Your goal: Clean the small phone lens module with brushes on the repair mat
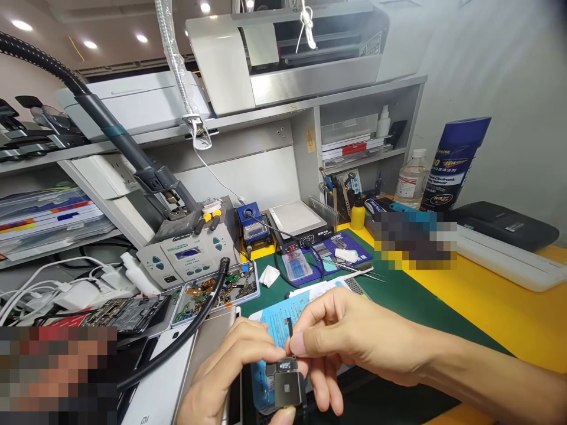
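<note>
Low in the middle of the head view, my left hand grips a small dark electronic module between thumb and fingers. The module has a flat, squarish face with a small printed mark, and a narrower part with a white label above it. My right hand is closed just above it, thumb and index finger pinching a thin black flex strip that sticks up. Whether the strip joins the module is hidden by my fingers. Under both hands lies a light blue printed sheet.
A parts tray of small boards lies left of the green mat, with a black hose arching over it. Phones lie nearer me. Tweezers, a soldering station and a spray can stand or lie farther back.
</note>
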Tool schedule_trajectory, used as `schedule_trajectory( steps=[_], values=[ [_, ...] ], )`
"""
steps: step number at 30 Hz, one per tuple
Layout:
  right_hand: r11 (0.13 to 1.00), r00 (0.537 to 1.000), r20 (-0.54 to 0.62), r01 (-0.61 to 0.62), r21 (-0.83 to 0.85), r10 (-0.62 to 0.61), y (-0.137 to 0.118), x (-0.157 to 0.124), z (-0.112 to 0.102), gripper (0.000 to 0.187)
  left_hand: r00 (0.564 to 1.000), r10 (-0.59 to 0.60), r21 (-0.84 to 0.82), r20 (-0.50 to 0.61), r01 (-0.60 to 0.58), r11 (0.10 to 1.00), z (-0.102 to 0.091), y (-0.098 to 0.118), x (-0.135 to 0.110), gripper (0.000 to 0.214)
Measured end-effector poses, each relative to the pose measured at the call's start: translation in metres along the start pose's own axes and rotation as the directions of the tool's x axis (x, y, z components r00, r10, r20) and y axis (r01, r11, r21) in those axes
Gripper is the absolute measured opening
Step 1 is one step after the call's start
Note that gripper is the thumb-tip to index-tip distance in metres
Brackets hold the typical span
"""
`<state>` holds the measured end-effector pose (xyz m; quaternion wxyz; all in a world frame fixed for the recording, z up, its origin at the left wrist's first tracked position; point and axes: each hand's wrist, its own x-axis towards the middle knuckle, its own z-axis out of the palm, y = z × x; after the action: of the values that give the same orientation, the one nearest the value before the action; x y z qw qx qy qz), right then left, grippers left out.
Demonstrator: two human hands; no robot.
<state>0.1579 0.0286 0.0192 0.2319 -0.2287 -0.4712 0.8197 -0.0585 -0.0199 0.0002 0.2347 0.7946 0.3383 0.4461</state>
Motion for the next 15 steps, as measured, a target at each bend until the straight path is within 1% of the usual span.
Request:
schedule_trajectory(
  steps=[5,8,10,15],
  values=[
    [1.000,1.000,0.014,-0.004,-0.026,0.004,0.001,0.000,-0.001,0.031,1.000,0.009,0.043,-0.004,-0.009,0.999,-0.001,-0.001,-0.001,0.025],
    [0.999,1.000,0.000,-0.006,-0.037,0.006,0.001,-0.001,-0.002,0.031,1.000,0.011,0.059,-0.017,-0.010,0.998,0.003,-0.001,-0.001,0.033],
    [0.999,1.000,-0.015,-0.006,-0.050,0.006,0.001,-0.001,-0.001,0.033,0.999,0.021,0.077,-0.040,-0.017,0.997,0.006,-0.001,-0.002,0.036],
    [0.993,0.995,-0.093,-0.042,-0.108,0.032,-0.003,-0.001,0.004,0.037,0.996,0.045,0.129,-0.078,-0.034,0.991,0.012,0.001,-0.002,0.032]
  ],
)
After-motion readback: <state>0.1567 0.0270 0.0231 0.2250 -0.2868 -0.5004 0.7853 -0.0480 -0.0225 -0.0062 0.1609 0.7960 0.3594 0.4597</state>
